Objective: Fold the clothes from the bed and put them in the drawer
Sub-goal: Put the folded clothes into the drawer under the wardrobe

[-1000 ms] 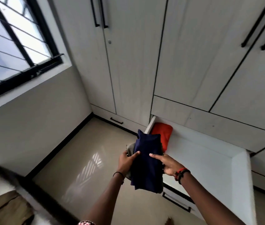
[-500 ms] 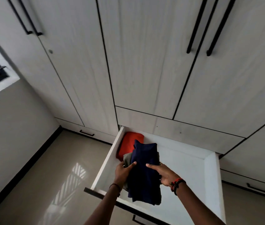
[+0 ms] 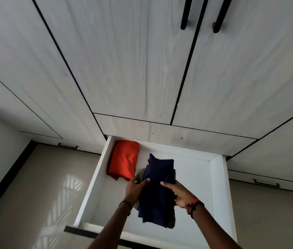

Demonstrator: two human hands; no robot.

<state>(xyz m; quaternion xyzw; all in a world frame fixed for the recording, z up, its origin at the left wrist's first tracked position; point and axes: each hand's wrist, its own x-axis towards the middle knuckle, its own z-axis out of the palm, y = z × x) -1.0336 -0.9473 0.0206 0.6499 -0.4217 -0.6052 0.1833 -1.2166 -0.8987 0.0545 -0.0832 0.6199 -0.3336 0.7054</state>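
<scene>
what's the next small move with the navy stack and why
Probably lower the navy stack onto the bare drawer floor, just right of the orange fold. The left hand and right hand hold it over the open drawer, and that spot looks free.

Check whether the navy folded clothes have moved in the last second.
Yes. The navy folded clothes went rightward, from over the left edge of the drawer to over its inside, right of the orange garment.
</scene>
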